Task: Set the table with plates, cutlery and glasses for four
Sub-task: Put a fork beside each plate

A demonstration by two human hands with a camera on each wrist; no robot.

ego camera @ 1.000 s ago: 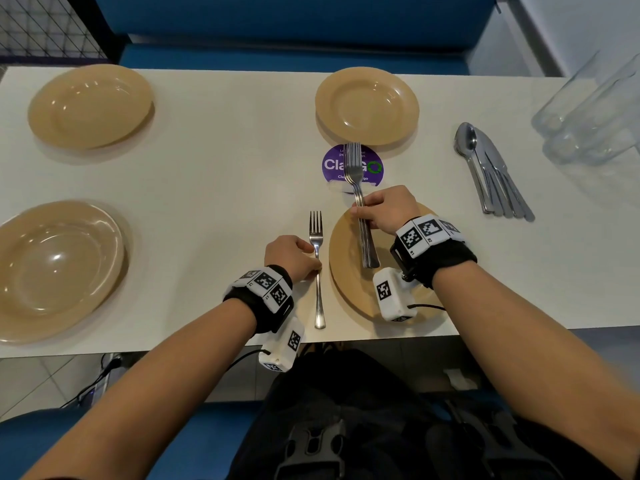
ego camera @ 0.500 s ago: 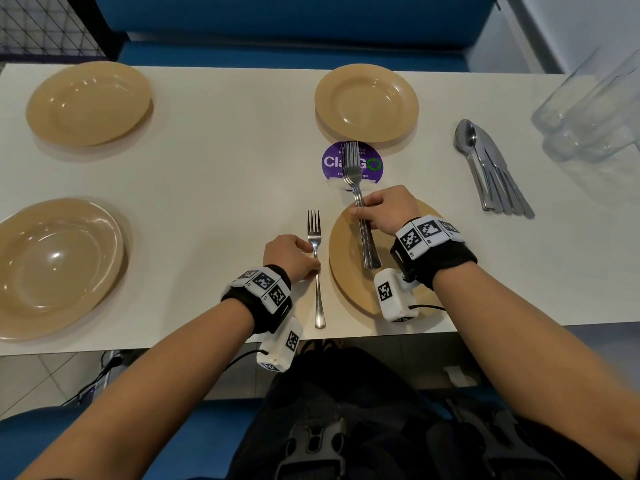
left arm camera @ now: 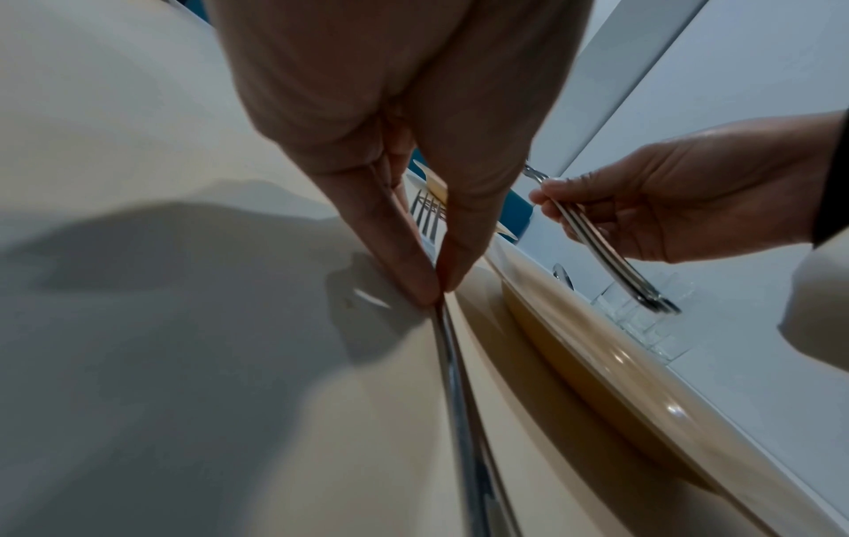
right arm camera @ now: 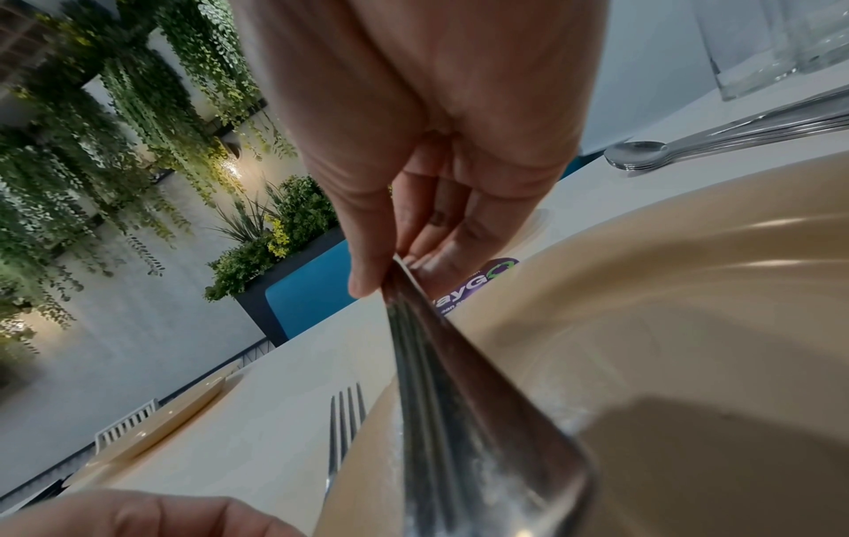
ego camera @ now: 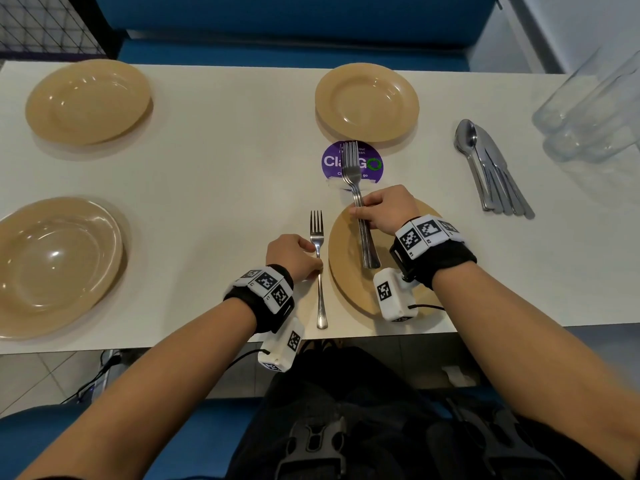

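Note:
A single fork [ego camera: 319, 268] lies flat on the white table [ego camera: 214, 188], just left of the near tan plate [ego camera: 341, 268]. My left hand [ego camera: 294, 256] pinches its handle between thumb and finger [left arm camera: 395, 254]. My right hand [ego camera: 384, 211] grips a bundle of forks [ego camera: 355, 188] above the near plate, tines pointing away; the right wrist view shows the bundle's handles [right arm camera: 459, 418] close up. Three more tan plates sit at far right [ego camera: 367, 102], far left [ego camera: 88, 102] and near left [ego camera: 57, 265].
Spoons and knives [ego camera: 491, 168] lie in a pile on the right of the table. Clear glasses [ego camera: 588, 112] stand at the far right corner. A purple round sticker [ego camera: 329, 162] is on the table between the two right plates. A blue bench [ego camera: 294, 36] runs behind.

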